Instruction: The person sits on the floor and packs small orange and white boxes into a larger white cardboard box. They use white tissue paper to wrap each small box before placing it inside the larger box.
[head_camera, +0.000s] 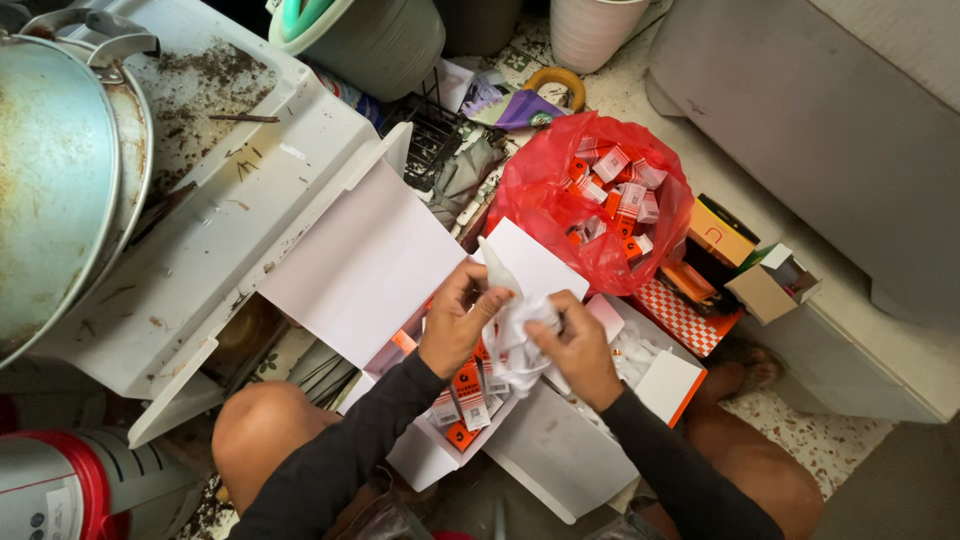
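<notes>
Left hand (455, 320) and right hand (575, 345) meet above the open white box (440, 455) on the floor; both grip one crumpled white plastic bag (515, 335); left fingers (482, 297) pinch its upper edge, right fingers (545, 330) curl closed on its bunched middle. The bag hangs over the box's centre, above small orange-and-white packets (465, 395) inside. The box's white flap (365, 265) stands open at its far-left edge. Beyond the far-right corner sits a red bag (540, 200) full of similar packets; a white cabinet (240, 200) lies left.
</notes>
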